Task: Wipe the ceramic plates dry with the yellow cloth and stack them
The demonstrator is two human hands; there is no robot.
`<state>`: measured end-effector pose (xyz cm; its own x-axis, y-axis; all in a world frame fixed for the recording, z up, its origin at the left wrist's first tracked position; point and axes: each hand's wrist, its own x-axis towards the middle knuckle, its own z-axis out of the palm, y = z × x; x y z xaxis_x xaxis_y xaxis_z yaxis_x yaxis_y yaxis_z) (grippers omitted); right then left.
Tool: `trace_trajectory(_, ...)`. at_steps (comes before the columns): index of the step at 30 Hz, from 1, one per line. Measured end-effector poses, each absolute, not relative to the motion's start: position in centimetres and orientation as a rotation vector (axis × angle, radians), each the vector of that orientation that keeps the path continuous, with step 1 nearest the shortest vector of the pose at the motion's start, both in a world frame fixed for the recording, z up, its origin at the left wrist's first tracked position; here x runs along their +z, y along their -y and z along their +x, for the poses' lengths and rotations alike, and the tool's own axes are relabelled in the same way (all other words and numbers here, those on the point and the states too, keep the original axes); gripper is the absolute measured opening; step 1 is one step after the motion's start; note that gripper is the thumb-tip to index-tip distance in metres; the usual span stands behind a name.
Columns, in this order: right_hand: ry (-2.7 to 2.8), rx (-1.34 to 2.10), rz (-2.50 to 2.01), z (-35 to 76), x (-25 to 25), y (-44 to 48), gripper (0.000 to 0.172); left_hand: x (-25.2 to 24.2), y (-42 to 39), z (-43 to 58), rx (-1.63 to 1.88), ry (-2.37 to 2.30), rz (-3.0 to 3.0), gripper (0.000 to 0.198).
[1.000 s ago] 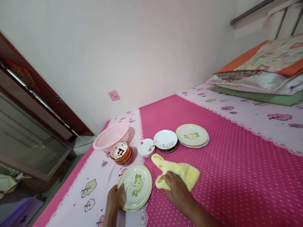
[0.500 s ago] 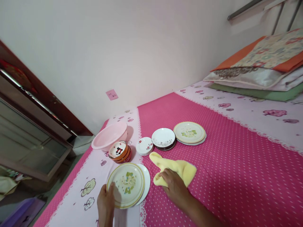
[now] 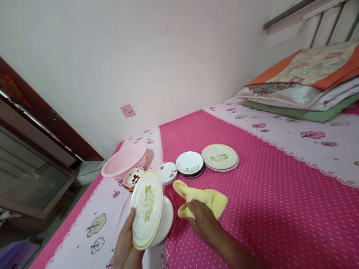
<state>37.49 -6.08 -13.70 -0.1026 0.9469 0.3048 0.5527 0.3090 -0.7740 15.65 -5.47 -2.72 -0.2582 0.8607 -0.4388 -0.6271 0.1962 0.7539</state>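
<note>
My left hand (image 3: 127, 241) grips the left edge of a plate (image 3: 147, 209) with a yellow rim and a green leaf pattern, tilted up on its side. Below and behind it, a white plate (image 3: 165, 220) lies on the bed. A yellow cloth (image 3: 215, 201) is bunched on the pink bedspread, with my right hand (image 3: 200, 216) closed on its near left part. Beyond the hands stand a stack of small flowered dishes (image 3: 167, 172), a stack of white plates with dark undersides (image 3: 189, 161), and a stack topped by another yellow-rimmed plate (image 3: 220, 156).
A pink basin (image 3: 123, 160) sits at the far left near the wall. Cat-patterned bowls (image 3: 133, 178) stand before it, partly hidden by the raised plate. Folded bedding and pillows (image 3: 303, 82) are piled at the right. The bed's left edge drops to the floor.
My left hand has lifted the yellow-rimmed plate and tilted it up, uncovering more of the white plate beneath. My right hand stays on the cloth. The view has shifted slightly.
</note>
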Motion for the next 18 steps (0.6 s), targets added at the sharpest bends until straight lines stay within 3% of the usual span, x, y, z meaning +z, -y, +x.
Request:
trace_trajectory(4, 1.653, 0.732, -1.278, 38.5, -13.3, 6.1, 0.027, -2.6, 3.9, 17.8, 1.373, -0.988, 0.247, 0.058)
trace_trajectory(10, 1.368, 0.976, -1.143, 40.4, -11.6, 5.8, 0.022, -0.3, 0.8, 18.5, 1.534, -0.871, 0.234, 0.052)
trace_trajectory(13, 1.012, 1.170, -1.160, 42.5, -10.6, 5.5, 0.032, -0.5, 0.5, 17.9, 1.567, -0.781, 0.237, 0.051)
trace_trajectory(16, 0.638, 1.147, -1.093, 45.6, -9.3, 5.6, 0.048, -2.6, 1.0, 16.9, 1.549, -0.749, 0.235, 0.055)
trace_trajectory(18, 0.580, 1.058, -1.014, 47.6, -8.0, 6.0, 0.044, -4.1, 1.2, 16.4, 1.536, -0.769, 0.223, 0.057)
